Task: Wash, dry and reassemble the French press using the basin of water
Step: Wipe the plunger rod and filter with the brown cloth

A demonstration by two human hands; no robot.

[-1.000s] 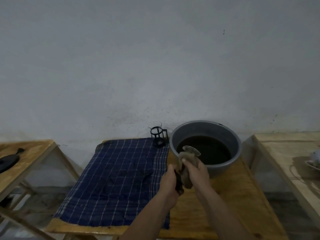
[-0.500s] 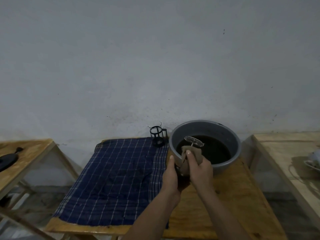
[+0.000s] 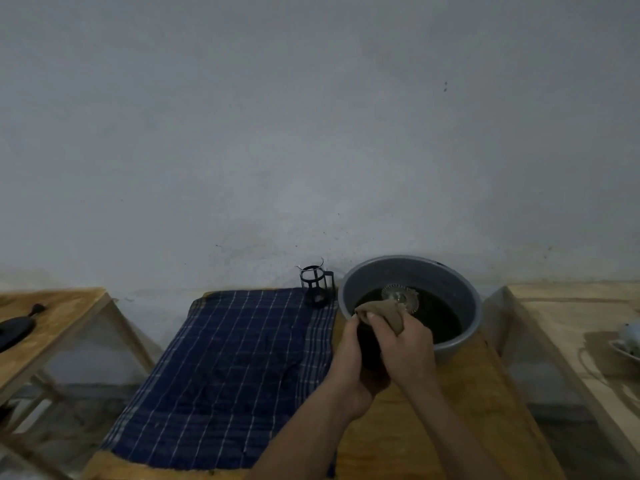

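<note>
Over the near rim of the basin (image 3: 408,268), both hands work the plunger. The left hand (image 3: 349,358) curls round the dark lid end, gripping it from below, while the right hand (image 3: 407,344) pinches a tan cloth (image 3: 381,311) wrapped round the rod. Just past the cloth, the round metal filter (image 3: 400,296) pokes out above the dark water. It looks like wiping of the rod, though whether this counts as scrubbing or drying cannot be told.

Back by the wall, the black frame of the press (image 3: 315,285) stands upright on the far corner of the blue checked towel (image 3: 228,368), just beside the basin and apart from the hands.

Risks from here? A wet rod could slip through the cloth, and the filter would drop back into the water. Its thin edge looks easy to snag or bend under a hard pull. A careless elbow could also nudge the full basin on the bench (image 3: 467,410) and slop water over it.
</note>
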